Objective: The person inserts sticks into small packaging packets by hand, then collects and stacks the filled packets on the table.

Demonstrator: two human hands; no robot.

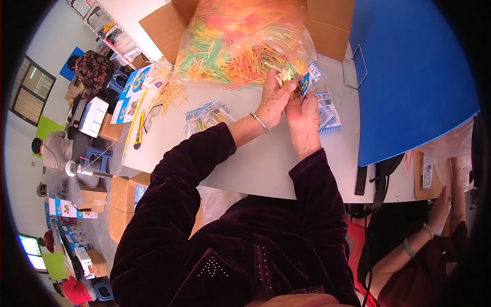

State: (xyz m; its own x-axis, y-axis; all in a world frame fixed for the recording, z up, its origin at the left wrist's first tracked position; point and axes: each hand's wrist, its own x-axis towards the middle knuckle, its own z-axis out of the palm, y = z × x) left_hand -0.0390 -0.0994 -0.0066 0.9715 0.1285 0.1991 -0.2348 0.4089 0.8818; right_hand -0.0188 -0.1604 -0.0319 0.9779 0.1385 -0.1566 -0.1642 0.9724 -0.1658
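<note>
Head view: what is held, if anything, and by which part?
The right hand holds a packet by its near end; the left hand, thin sticks, held part unclear.

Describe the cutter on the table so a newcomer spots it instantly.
Start at the big clear bag of coloured sticks at the far side of the pale table. Go left and nearer the person, to the eyeglasses near the table's left end. The cutter lies just left of them, yellow with black parts, chunkier than the long thin yellow strip beside it.
</note>
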